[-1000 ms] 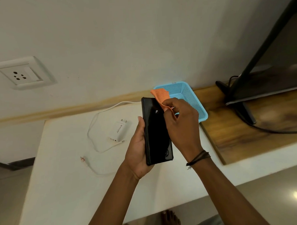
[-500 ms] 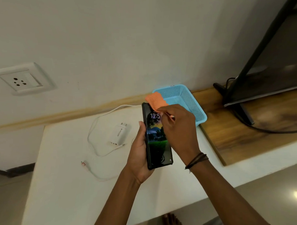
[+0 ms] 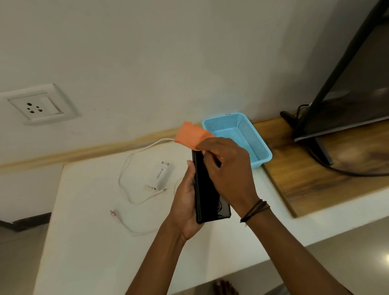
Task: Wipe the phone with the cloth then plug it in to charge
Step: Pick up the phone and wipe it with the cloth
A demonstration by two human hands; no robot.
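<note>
While gripped lengthwise, phone [image 3: 207,191] points toward wall, screen dark

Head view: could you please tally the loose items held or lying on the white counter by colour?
Black: 1, phone in the left hand
Orange: 1, cloth in the right hand
White: 2, charger, cable
Blue: 1, basket
Total: 5

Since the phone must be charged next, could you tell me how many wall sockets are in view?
1: the wall socket sits on the wall at upper left, above the white counter, with nothing plugged in. The charger lies on the counter. Others may be hidden behind the TV.
</note>
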